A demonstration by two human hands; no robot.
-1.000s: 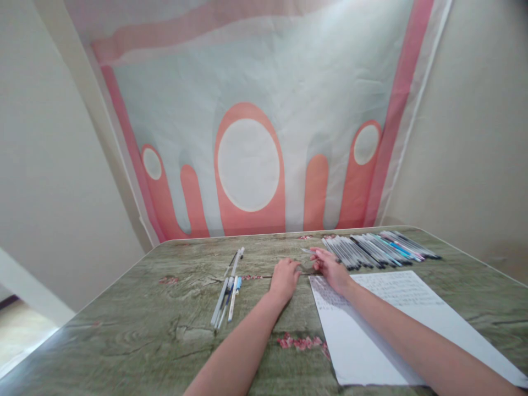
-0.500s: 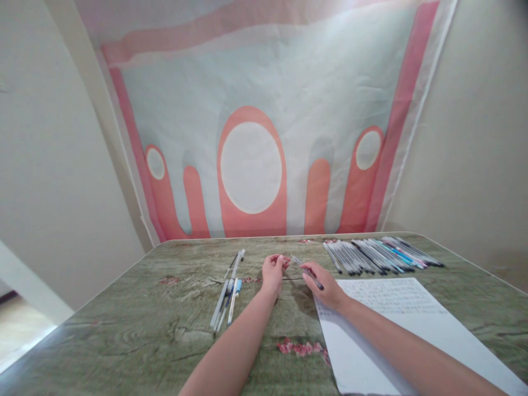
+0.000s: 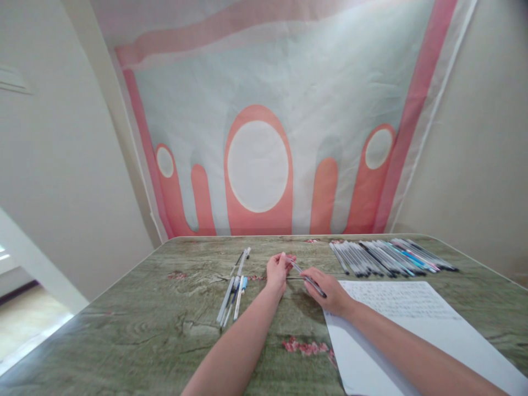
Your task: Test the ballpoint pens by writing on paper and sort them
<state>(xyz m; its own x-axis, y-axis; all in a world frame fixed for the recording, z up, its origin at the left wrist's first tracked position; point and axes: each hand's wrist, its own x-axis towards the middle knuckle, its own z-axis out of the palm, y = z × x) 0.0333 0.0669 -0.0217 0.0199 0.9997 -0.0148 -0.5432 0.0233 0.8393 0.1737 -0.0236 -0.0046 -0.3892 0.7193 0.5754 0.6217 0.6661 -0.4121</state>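
Right hand [image 3: 328,290] holds pen [image 3: 317,287]; left fingers [image 3: 284,260] seemingly touch its far end.

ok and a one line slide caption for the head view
Right hand holding a pen, its far end at the left hand, with a written sheet and row of pens nearby.

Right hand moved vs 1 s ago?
Yes. Judged against the row of pens, the right hand has shifted slightly left and nearer the camera; it was close by the row's left end, now clearly apart.
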